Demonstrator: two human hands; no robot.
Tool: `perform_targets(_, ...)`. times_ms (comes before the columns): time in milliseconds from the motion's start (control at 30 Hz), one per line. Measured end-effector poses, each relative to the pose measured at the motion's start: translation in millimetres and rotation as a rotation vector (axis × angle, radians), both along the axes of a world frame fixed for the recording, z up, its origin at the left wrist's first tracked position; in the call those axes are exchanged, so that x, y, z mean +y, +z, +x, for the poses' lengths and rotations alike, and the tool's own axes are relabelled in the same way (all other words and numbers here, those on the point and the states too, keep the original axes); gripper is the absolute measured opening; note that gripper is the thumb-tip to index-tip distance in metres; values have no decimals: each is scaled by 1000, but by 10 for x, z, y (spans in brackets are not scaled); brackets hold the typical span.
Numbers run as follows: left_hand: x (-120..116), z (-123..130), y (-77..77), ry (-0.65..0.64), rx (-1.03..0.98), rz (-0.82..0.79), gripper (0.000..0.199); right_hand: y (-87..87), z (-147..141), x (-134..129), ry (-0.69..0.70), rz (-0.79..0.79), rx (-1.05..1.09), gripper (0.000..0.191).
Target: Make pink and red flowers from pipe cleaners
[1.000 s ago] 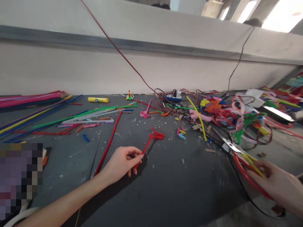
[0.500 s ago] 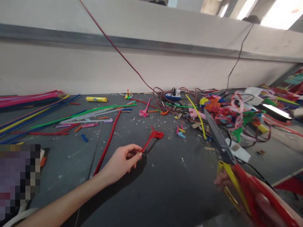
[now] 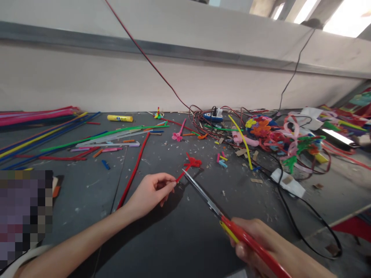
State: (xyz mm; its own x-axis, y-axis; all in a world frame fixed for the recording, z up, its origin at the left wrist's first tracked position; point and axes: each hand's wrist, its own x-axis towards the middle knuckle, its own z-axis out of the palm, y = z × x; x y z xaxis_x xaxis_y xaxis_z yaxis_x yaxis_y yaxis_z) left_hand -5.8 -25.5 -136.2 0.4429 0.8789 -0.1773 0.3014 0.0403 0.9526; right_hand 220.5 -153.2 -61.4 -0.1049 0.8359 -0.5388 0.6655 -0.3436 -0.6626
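Observation:
Between thumb and fingers, my left hand [image 3: 155, 193] pinches the stem of a red pipe-cleaner flower [image 3: 193, 161], whose looped petals point away to the right. My right hand [image 3: 255, 241] is wrapped round the red and yellow handles of a pair of scissors [image 3: 207, 200]. The blade tips are beside the red stem, just below the petals; whether they touch it I cannot tell. A long red pipe cleaner [image 3: 135, 170] lies on the table left of my left hand. Beyond the flower lies a pink pipe-cleaner flower [image 3: 177, 136].
Coloured pipe cleaners [image 3: 43, 148] spread over the left side, near a yellow glue stick [image 3: 119, 118]. A power strip [image 3: 213, 117] with tangled cables stands by the wall. Several finished flowers [image 3: 269, 133] are heaped at right. A black cable [image 3: 285, 208] loops along the right.
My right hand has brought the scissors left and inward, from the right side to the red flower's stem. My left hand has hardly moved and still pinches the stem.

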Motion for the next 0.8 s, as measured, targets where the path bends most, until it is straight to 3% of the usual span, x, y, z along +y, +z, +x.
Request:
perform_targets(200, -46, 25, 96, -54, 39, -1, 21, 16, -59, 97, 62, 74, -86, 45)
perform_targets(600, -52, 35, 112, -67, 58, -20, 22, -151, 172, 32, 319, 315, 8, 37)
perform_targets(800, -56, 35, 120, -66, 48, -24, 21, -87, 74, 44, 220, 265, -24, 48)
